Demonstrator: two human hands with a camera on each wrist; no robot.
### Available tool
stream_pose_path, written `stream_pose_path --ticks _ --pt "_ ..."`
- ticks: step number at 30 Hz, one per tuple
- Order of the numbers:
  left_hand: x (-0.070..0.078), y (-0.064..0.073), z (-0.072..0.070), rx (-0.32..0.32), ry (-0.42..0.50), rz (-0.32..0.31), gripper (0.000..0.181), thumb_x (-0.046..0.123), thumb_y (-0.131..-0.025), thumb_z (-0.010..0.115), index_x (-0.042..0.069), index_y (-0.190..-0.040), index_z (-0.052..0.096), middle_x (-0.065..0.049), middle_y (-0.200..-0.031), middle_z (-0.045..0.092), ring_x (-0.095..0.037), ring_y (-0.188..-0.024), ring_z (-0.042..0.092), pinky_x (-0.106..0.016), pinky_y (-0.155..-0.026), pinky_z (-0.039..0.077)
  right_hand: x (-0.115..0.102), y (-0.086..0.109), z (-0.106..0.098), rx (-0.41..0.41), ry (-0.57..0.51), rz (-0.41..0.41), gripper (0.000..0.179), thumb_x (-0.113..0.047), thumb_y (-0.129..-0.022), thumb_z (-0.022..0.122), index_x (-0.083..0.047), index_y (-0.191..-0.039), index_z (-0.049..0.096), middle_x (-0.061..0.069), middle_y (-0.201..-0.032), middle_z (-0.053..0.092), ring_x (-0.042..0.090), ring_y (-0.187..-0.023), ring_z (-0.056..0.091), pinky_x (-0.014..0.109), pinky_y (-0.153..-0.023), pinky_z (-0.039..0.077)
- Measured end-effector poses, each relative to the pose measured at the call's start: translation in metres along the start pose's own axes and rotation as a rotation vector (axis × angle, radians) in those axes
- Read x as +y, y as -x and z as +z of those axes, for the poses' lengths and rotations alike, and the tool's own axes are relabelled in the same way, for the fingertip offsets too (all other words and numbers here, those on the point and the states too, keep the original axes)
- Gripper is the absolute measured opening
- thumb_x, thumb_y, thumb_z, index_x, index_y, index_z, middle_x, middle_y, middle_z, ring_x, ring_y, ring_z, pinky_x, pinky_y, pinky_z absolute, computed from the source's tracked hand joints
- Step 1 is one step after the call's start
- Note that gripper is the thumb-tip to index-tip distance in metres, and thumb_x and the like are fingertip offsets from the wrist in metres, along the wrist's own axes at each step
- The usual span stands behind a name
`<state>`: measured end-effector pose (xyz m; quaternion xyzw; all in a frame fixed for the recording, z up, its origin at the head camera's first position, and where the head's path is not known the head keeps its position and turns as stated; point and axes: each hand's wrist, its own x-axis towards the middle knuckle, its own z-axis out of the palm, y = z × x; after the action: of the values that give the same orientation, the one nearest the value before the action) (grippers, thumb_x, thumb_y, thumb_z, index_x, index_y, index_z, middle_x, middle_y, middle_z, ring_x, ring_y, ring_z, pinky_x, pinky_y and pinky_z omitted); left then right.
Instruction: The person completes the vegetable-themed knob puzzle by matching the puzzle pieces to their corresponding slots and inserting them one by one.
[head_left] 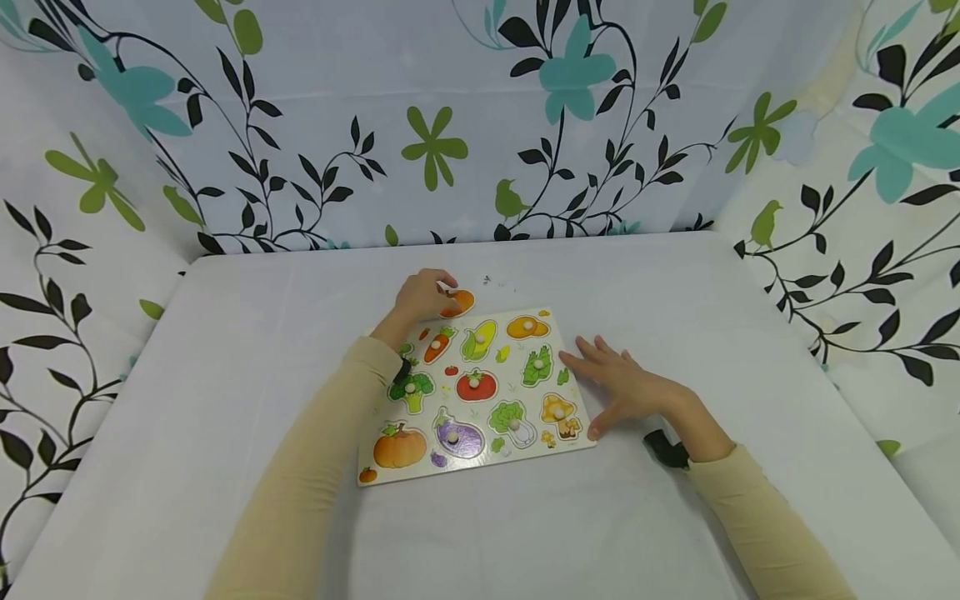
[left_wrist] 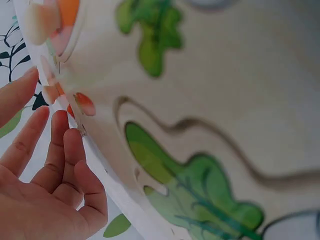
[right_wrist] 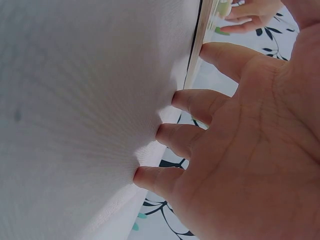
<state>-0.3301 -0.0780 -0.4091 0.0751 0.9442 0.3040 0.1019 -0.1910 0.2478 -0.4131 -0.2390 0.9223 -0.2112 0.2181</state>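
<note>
A wooden vegetable puzzle board (head_left: 427, 333) lies flat, with knobbed pieces such as the eggplant (head_left: 461, 439), tomato (head_left: 480, 386) and broccoli (head_left: 412, 392). An orange pumpkin-like piece (head_left: 467, 302) lies just past the board's far edge. My left hand (head_left: 422, 298) is over this piece. The left wrist view shows its thumb and fingers (left_wrist: 52, 160) spread apart close around a small knob (left_wrist: 49, 95). My right hand (head_left: 626, 385) spreads beside the board's right edge. Its index fingertip touches that edge, and the other fingertips (right_wrist: 145, 176) press on the white cloth.
White cloth covers the table (head_left: 487, 542). A curtain (head_left: 337, 108) with leaf and butterfly prints hangs behind and at both sides. At the board's near left, a pumpkin picture (head_left: 400, 448) shows without a knob. Dark wrist straps (head_left: 666, 450) sit at both cuffs.
</note>
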Motion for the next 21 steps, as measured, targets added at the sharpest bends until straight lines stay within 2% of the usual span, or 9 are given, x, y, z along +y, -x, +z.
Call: stream_pose_path --ticks 5,8,12,17,21 --pt "0.006 0.0 0.003 0.003 -0.086 -0.01 0.023 0.024 -0.09 0.071 0.008 -0.106 0.073 -0.011 -0.105 0.07 -0.023 -0.085 0.057 -0.033 -0.073 0.046 0.001 0.002 0.0 0.011 -0.001 -0.005 0.117 -0.042 -0.06 0.09 -0.011 -0.155 0.028 0.025 -0.162 0.008 0.051 -0.147 -0.002 0.075 -0.109 0.002" --pt "0.008 -0.001 0.006 0.01 -0.1 -0.013 0.019 0.022 -0.091 0.069 0.007 -0.102 0.073 -0.011 -0.1 0.071 -0.022 -0.08 0.056 -0.031 -0.07 0.046 0.002 0.003 0.0 0.014 -0.01 -0.008 0.117 -0.042 -0.06 0.09 -0.011 -0.154 0.028 0.026 -0.162 0.008 0.051 -0.147 -0.002 0.075 -0.109 0.002" --pt "0.008 0.0 0.006 0.024 -0.094 -0.011 0.018 0.021 -0.092 0.069 0.005 -0.101 0.072 -0.012 -0.1 0.07 -0.023 -0.081 0.056 -0.032 -0.072 0.046 0.003 0.003 0.001 0.012 -0.018 -0.007 0.117 -0.042 -0.061 0.09 -0.012 -0.155 0.027 0.025 -0.162 0.007 0.05 -0.147 -0.003 0.075 -0.109 0.001" --pt "0.001 0.005 -0.002 0.048 -0.065 0.015 0.018 0.019 -0.093 0.067 0.004 -0.1 0.073 -0.013 -0.101 0.071 -0.025 -0.084 0.056 -0.035 -0.078 0.047 0.004 0.0 0.001 -0.003 -0.001 -0.001 0.117 -0.043 -0.061 0.09 -0.013 -0.155 0.026 0.023 -0.163 0.006 0.049 -0.148 -0.004 0.074 -0.11 0.001" --pt "-0.003 0.012 -0.014 0.05 -0.051 0.067 0.017 0.017 -0.093 0.067 0.003 -0.1 0.072 -0.014 -0.103 0.071 -0.026 -0.088 0.058 -0.038 -0.082 0.047 0.003 0.0 0.0 -0.008 0.017 0.012 0.119 -0.043 -0.06 0.09 -0.013 -0.155 0.026 0.023 -0.163 0.007 0.049 -0.148 -0.003 0.074 -0.11 0.002"
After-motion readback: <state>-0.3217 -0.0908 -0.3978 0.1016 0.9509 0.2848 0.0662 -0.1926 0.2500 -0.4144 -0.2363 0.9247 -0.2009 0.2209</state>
